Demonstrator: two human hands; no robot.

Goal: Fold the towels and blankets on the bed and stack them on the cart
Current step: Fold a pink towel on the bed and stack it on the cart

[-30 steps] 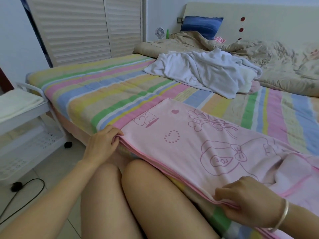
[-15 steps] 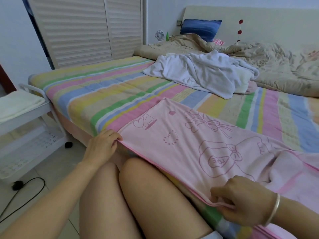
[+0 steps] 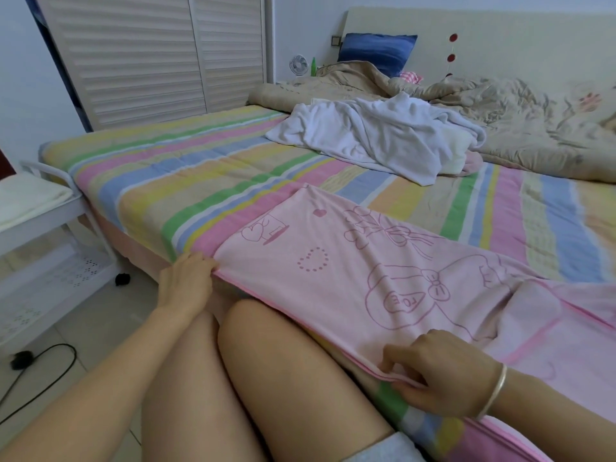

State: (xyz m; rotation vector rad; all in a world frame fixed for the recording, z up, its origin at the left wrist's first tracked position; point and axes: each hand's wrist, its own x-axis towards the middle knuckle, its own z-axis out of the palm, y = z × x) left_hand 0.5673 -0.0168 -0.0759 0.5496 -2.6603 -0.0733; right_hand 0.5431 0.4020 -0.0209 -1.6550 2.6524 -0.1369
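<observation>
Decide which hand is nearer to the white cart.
Left. The left hand grips the pink towel by its corner, right of the cart; the right hand pinches its edge much farther right.

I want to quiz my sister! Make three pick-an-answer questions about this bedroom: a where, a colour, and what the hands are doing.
1. Where is the crumpled white towel? A sofa B bed C chair
2. What colour is the pillow? A blue B red C green
3. The left hand and right hand are: A lying open B pinching the pink towel C holding a cup
Answers: 1 B, it lies on the striped bed; 2 A, blue against the headboard; 3 B, both grip its near edge.
</observation>
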